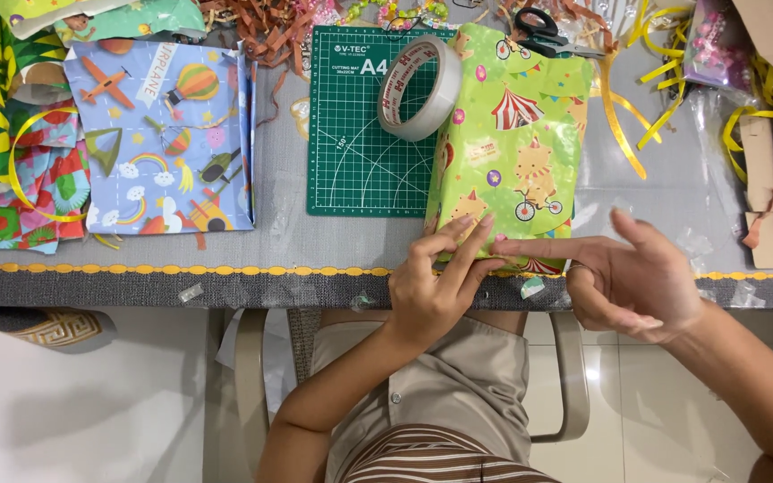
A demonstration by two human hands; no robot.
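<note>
A box (509, 134) wrapped in green circus-print paper lies at the table's (279, 224) near edge, left hand (436, 286) pressing fingertips on its end, right hand (624, 273) open, forefinger touching it.

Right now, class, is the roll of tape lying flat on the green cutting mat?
No, the roll of tape leans tilted against the wrapped parcel, its lower edge on the green cutting mat.

grey table (297, 241) with yellow-trimmed edge, chair (248, 376), white tiled floor (655, 394).
</note>
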